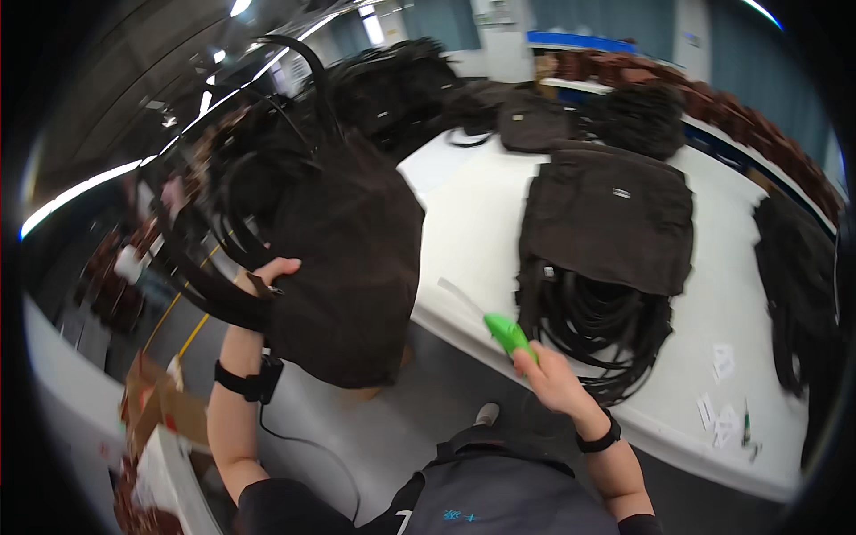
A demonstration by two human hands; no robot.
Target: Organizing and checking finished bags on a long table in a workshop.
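Observation:
My left hand (266, 275) is closed on a dark brown bag (348, 250), near the base of its black straps, and lifts it off to the left of the table. The thumb lies over the bag's edge; most of the fingers are hidden behind it. My right hand (551, 382) grips a green-handled tool (510, 335) just past the table's front edge. A thin, pale, blade-like strip points from its tip up and left; the blur hides its exact kind. Right of the tool lies a stack of dark bags (611, 218) with looped black straps hanging toward me.
The white table (468, 223) curves across the right side. Small white labels (722, 361) and a small green tool (746, 426) lie at its right. More dark bags (794, 285) are at the far right, and others at the back. An open cardboard box (165, 401) stands lower left.

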